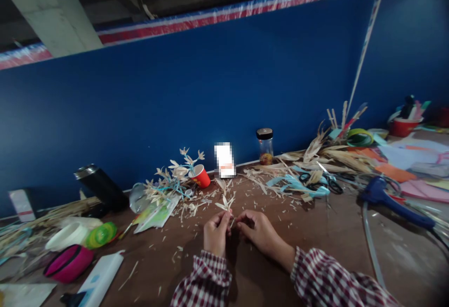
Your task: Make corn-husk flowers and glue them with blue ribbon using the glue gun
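My left hand [216, 234] is closed, thumb against fingers, on a small pale flower of dried husk [224, 204], whose pointed petals stick up above the fingertips. Just to its right, my right hand [257, 230] has its thumb and fingers pinched together beside the flower's lower end. Whatever is between those right fingertips is too small to make out. A pale thin piece shows in the gap between the hands. Beyond them, husk scraps [245, 190] lie scattered over the brown table [196, 269].
Left stand husk flowers [178, 171], a red paper cup [201, 177], a black flask [101, 187] and a pink pouch [68, 264]. A jar [265, 148] stands at the back. Right lie scissors [331, 183], a blue glue gun [393, 201] and coloured paper [421, 190].
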Demonstrator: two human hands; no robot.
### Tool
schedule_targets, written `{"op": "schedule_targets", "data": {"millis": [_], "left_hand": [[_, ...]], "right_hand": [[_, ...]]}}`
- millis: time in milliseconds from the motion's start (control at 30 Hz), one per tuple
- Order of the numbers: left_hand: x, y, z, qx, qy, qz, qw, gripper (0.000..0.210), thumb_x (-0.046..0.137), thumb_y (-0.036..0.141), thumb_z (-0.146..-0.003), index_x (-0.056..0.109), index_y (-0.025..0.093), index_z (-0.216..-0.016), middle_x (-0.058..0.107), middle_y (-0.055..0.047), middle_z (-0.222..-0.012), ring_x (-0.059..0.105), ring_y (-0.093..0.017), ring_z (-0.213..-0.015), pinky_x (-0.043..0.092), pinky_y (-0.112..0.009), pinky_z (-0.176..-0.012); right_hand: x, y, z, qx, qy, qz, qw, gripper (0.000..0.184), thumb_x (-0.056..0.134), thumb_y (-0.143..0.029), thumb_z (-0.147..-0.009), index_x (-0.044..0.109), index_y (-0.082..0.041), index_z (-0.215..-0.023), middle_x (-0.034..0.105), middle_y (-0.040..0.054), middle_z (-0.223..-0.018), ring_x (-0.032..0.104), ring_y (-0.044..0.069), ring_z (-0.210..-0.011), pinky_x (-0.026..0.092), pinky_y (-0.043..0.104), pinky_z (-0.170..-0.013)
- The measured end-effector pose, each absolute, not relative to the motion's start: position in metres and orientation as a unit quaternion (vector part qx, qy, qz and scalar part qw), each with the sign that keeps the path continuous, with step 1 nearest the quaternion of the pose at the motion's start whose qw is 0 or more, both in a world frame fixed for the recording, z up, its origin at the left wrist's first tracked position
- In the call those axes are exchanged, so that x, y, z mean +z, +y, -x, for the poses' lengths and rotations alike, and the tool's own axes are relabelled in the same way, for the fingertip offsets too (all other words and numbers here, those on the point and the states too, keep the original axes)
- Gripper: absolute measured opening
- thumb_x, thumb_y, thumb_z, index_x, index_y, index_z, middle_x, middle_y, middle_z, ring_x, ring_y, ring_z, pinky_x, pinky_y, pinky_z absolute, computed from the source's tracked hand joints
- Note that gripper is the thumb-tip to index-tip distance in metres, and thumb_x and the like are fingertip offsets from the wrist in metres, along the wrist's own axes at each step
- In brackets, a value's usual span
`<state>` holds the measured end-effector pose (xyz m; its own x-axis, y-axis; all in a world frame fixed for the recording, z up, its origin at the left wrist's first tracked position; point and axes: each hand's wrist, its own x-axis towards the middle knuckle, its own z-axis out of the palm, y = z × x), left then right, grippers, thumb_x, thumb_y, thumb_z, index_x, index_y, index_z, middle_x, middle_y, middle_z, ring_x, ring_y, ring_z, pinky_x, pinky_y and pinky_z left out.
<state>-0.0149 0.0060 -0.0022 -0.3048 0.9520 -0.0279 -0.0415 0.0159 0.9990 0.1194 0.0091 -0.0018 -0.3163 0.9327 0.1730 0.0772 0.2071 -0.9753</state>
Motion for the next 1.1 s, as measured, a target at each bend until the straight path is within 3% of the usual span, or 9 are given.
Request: {"op": "schedule_targets", "data": {"millis": [333, 1100], "left_hand": [[0.001, 0.005, 0.016, 0.558, 0.582, -0.432, 0.404, 0.048, 0.060, 0.053, -0.060, 0.069, 0.010, -0.078, 0.054, 0.000, -0.044, 0.043, -0.009, -0.040, 0.034, -0.020, -0.041], [-0.007, 0.007, 0.020, 0.531, 0.564, -0.483, 0.408, 0.039, 0.056, 0.046, -0.069, 0.068, 0.010, -0.080, 0.046, 0.004, -0.043, 0.038, -0.009, -0.042, 0.031, -0.021, -0.043]], "right_hand": [[-0.006, 0.012, -0.120, 0.466, -0.651, 0.405, 0.441, 0.011, 0.054, -0.021, -0.073, 0.056, -0.016, -0.083, 0.064, 0.0014, -0.070, 0.058, 0.013, -0.060, 0.043, 0.020, -0.052], [-0.006, 0.010, -0.117, 0.532, -0.608, 0.373, 0.456, 0.011, 0.053, -0.026, -0.076, 0.049, -0.018, -0.083, 0.059, -0.0006, -0.066, 0.054, 0.011, -0.053, 0.043, 0.020, -0.046]]}}
